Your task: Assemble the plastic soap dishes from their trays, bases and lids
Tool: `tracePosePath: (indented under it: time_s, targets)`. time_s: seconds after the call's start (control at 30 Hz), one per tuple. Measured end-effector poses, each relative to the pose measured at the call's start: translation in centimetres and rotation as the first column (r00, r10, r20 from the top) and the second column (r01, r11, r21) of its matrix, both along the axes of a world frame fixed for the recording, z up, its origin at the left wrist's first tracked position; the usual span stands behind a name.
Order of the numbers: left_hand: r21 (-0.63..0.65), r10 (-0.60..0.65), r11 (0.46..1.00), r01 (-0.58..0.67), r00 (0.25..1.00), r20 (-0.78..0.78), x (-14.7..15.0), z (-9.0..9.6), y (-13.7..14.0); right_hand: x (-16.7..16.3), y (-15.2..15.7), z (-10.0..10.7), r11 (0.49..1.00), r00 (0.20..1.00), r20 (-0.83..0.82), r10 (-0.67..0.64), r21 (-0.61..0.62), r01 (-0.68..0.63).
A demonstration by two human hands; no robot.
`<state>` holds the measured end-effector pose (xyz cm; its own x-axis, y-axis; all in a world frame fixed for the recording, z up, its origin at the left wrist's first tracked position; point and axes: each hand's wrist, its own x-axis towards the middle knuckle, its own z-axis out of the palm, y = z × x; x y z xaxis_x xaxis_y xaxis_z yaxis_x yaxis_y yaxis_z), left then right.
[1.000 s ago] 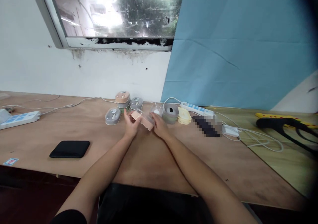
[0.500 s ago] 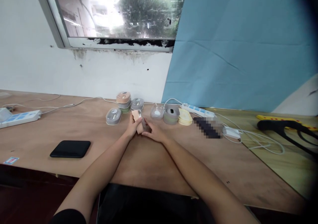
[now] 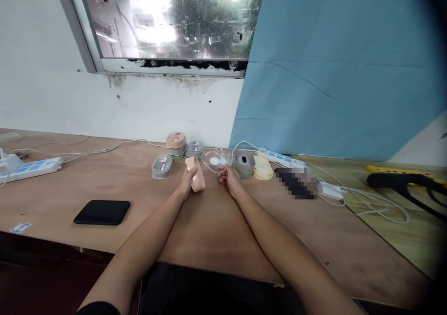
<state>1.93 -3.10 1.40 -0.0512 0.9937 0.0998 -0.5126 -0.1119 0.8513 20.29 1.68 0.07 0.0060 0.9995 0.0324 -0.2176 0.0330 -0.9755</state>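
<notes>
My left hand (image 3: 188,181) is closed around a peach plastic box (image 3: 197,176), which is tilted on its side just over the table. To its right, my right hand (image 3: 231,180) pinches a clear plastic lid (image 3: 211,165) by its lower right edge. Behind that lid, and seen partly through it, lies another clear piece with a white round patch (image 3: 217,160). A grey lidded box (image 3: 162,167) stands left of my left hand. Behind it is a stack of small boxes with a peach one (image 3: 176,140) on top, and another grey box (image 3: 194,149) beside the stack.
Right of my right hand are a grey open container (image 3: 243,161) and a stack of pale yellow pieces (image 3: 263,167). Power strips (image 3: 283,158) with white cables lie at both sides. A black phone (image 3: 102,212) rests front left. The wall and window rise behind the table.
My right hand has moved right, away from the peach box, with the clear lid now in its fingers. The peach box stays in my left hand, its clear top gone. The view has shifted slightly.
</notes>
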Motion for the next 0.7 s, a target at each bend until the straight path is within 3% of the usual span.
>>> tracePosePath:
  time_s: [0.07,0.17,0.27,0.4,0.57,0.7]
  targets:
    - [0.003,0.0,1.0,0.0,1.0,-0.011,0.0,-0.1,0.1,0.0,0.5,0.1,0.998,0.997,-0.075,-0.012,-0.058,0.007]
    - [-0.018,-0.001,1.0,0.0,1.0,-0.024,0.1,-0.2,0.2,-0.1,0.6,-0.1,0.994,0.996,0.092,-0.021,-0.101,0.031]
    - [-0.033,-0.007,0.999,0.006,1.0,-0.03,0.1,-0.3,0.2,-0.2,0.0,-0.9,0.997,0.913,0.404,-0.055,0.065,0.032]
    - [-0.038,-0.005,0.999,0.004,0.999,-0.035,0.1,-0.2,0.1,-0.3,-0.9,-1.3,0.947,0.72,0.684,-0.119,0.296,-0.125]
    - [-0.039,-0.01,0.999,0.009,0.999,-0.031,0.2,-0.1,0.0,-0.2,-1.2,-0.9,0.888,0.554,0.763,-0.332,0.451,-0.089]
    - [-0.033,-0.021,0.999,0.02,0.999,-0.04,0.3,-0.1,0.0,0.0,-0.3,-1.2,0.88,0.515,0.765,-0.386,0.473,-0.042]
